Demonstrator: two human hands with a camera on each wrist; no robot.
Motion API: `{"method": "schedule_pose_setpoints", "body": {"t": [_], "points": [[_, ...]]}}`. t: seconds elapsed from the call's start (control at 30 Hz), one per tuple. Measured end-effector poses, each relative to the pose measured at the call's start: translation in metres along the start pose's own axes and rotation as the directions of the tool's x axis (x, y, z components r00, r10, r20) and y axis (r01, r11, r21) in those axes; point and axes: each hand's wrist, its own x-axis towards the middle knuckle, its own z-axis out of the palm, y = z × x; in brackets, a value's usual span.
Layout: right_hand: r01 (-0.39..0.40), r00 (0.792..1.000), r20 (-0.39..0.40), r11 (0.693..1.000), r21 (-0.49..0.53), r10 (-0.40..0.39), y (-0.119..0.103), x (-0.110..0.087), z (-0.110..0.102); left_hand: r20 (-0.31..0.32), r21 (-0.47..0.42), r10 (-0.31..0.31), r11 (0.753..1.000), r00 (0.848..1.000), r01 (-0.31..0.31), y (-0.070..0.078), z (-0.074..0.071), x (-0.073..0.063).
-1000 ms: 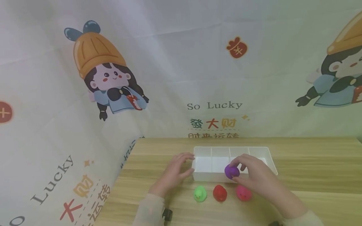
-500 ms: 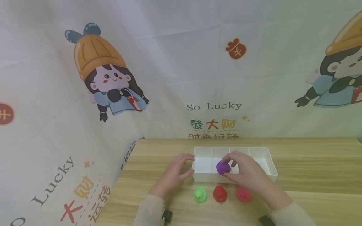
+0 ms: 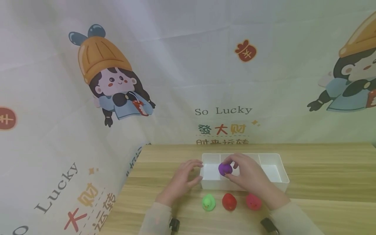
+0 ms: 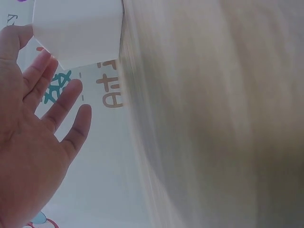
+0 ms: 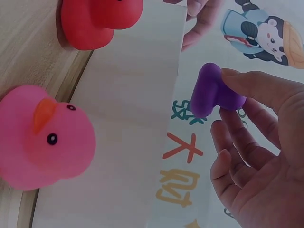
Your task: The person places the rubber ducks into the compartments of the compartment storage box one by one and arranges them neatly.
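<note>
Over the white divided box (image 3: 243, 185), my right hand (image 3: 249, 173) pinches a purple rubber duck (image 3: 225, 169) between thumb and fingers. In the head view the duck appears over the second compartment from the left, close to the first divider. The right wrist view shows the purple duck (image 5: 209, 90) above the box's rim, its face turned out of sight. My left hand (image 3: 183, 176) touches the left end of the box with fingers spread, also visible as the left hand (image 4: 42, 118) in its wrist view. The right hand hides part of the box's interior.
In front of the box stand a green duck (image 3: 209, 202), a red duck (image 3: 229, 202) and a pink duck (image 3: 253, 202), in a row on the wooden table (image 3: 329, 182). A printed cloth (image 3: 176, 58) hangs behind and to the left of the table.
My right hand has carried the purple duck leftward and slightly farther back, from the box's front wall to over the second compartment. The left hand and the other ducks stay put.
</note>
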Motion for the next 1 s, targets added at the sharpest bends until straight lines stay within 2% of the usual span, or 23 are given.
{"method": "schedule_pose_setpoints", "body": {"t": [0.47, 0.77, 1.0], "points": [[-0.03, 0.999, 0.039, 0.999, -0.04, 0.032, -0.002, 0.015, 0.013, -0.032, -0.017, 0.038, 0.999, 0.999, -0.039, 0.002, 0.001, 0.001], [-0.004, 0.999, 0.049, 0.999, -0.033, 0.006, -0.003, 0.022, 0.022, -0.025, -0.015, 0.027, 1.0, 0.999, -0.027, 0.002, 0.0, 0.0], [-0.035, 0.996, 0.077, 0.998, -0.043, 0.038, -0.005, 0.026, 0.029, -0.021, -0.008, 0.02, 1.0, 1.0, -0.021, 0.002, 0.0, 0.0]]}}
